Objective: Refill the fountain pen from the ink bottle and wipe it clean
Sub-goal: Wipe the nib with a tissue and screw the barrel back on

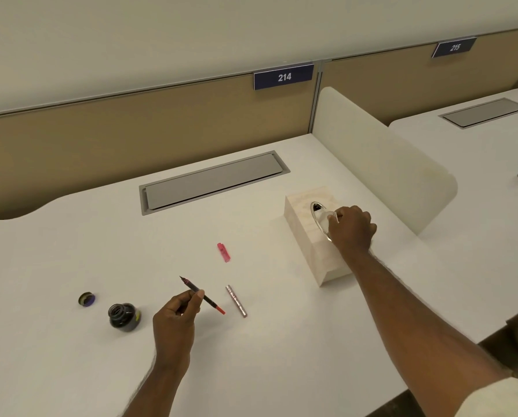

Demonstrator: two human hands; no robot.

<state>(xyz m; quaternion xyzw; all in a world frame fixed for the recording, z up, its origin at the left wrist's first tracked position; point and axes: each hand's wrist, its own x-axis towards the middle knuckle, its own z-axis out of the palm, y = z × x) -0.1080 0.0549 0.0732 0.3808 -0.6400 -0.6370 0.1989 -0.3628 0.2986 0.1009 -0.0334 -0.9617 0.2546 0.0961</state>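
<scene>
While the left hand (178, 311) pinched the pen's nib section (202, 294) at lower centre, the right hand (352, 225) gripped a tissue (327, 216) at the tissue box (307, 236), centre right. Ink bottle (124, 316) sat open lower left, so filling looked done; wiping's next, I guess, calling for the tissue pulled free.

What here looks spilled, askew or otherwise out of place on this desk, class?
No spill shows. The ink bottle stands open, its cap apart to its left. The pen's barrel and pink cap lie loose and scattered on the desk.
</scene>
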